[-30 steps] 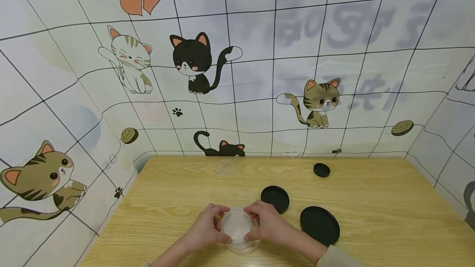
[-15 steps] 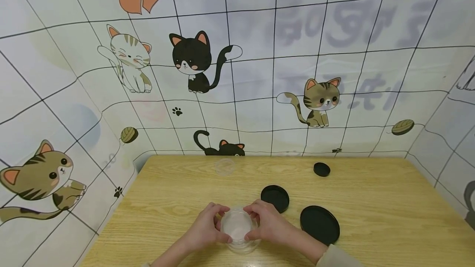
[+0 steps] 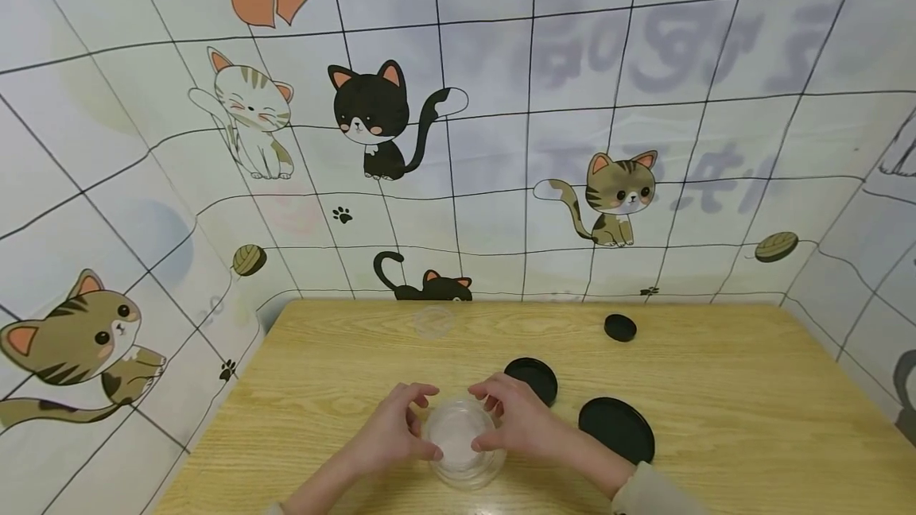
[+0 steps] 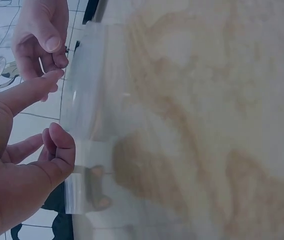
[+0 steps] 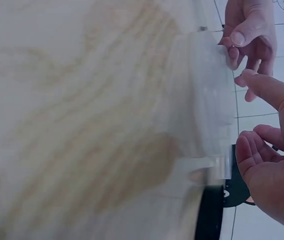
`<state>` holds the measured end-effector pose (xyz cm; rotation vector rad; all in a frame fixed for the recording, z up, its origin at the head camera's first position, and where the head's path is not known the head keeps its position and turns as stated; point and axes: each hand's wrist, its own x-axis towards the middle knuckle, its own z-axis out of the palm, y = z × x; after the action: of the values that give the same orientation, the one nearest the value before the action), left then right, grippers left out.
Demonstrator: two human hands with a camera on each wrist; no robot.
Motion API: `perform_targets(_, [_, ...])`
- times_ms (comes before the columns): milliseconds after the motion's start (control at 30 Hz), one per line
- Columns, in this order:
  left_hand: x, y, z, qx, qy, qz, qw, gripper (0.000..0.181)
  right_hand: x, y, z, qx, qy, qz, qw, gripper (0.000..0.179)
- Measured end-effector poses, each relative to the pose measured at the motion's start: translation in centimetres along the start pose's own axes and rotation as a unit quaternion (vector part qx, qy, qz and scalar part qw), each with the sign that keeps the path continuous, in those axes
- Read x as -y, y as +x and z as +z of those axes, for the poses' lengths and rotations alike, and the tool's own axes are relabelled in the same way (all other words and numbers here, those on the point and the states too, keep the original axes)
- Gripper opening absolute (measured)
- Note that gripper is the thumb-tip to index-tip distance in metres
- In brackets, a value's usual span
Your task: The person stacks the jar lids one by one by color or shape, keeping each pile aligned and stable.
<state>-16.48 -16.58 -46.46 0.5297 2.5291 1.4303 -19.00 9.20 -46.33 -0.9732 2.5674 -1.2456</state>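
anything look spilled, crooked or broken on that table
Nothing stands out. The clear plastic containers at the front appear stacked upright, and the three black lids seem to lie flat on the table, with no spill visible. The clear round piece near the far edge is too faint to check for damage.

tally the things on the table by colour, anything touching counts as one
Black: 3, the small disc, medium disc and large disc
Clear: 2, the far round piece and the near plastic container, possibly stacked, counted as one
Total: 5
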Motion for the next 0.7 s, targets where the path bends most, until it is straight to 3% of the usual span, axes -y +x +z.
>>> perform_targets(200, [0.1, 1.2, -1.9, -0.026, -0.014, -0.005, 0.9995, 0.075, 0.5, 1.8, -1.5, -0.009, 0.003, 0.003, 0.9999, 0.061])
perform_targets(433, [0.4, 3.9, -4.0, -0.067, -0.046, 0.006, 0.9966, 0.068, 0.3, 4.7, -3.0, -0.040, 0.027, 0.009, 0.9988, 0.061])
perform_targets(533, [0.7, 5.2, -4.7, -0.087, -0.054, 0.005, 0.9947, 0.067, 0.1, 6.4, -3.0, -0.050, 0.047, 0.015, 0.9975, 0.062])
perform_targets(700, [1.9, 6.9, -5.5, -0.128, -0.061, -0.023, 0.9896, 0.068, -0.2, 9.5, -1.8, -0.052, 0.072, 0.035, 0.9955, 0.064])
